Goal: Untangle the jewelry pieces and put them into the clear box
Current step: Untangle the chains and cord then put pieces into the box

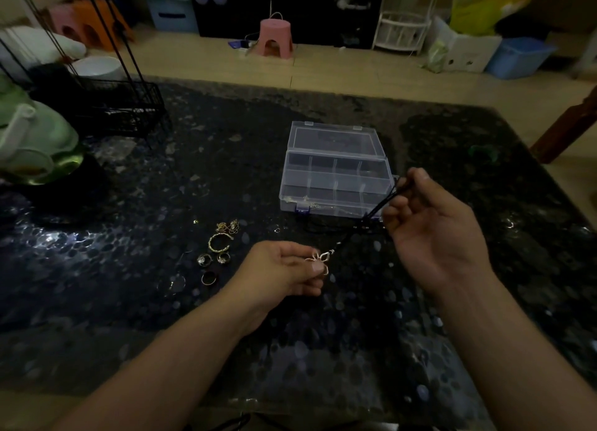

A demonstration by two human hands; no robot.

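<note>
A necklace with a black cord and a silver flower pendant stretches between my hands above the dark table. My left hand pinches the pendant. My right hand grips the cord near the clear box's right front corner. The clear box stands open, its divided compartments facing up; a thin chain lies in the front row. Left of my left hand lie a gold bangle, three rings and a small tangle of gold pieces.
A black wire rack and a green-and-white teapot stand at the table's left. Beyond the table's far edge the floor holds a pink stool and a blue bin. A wooden chair leg is at right.
</note>
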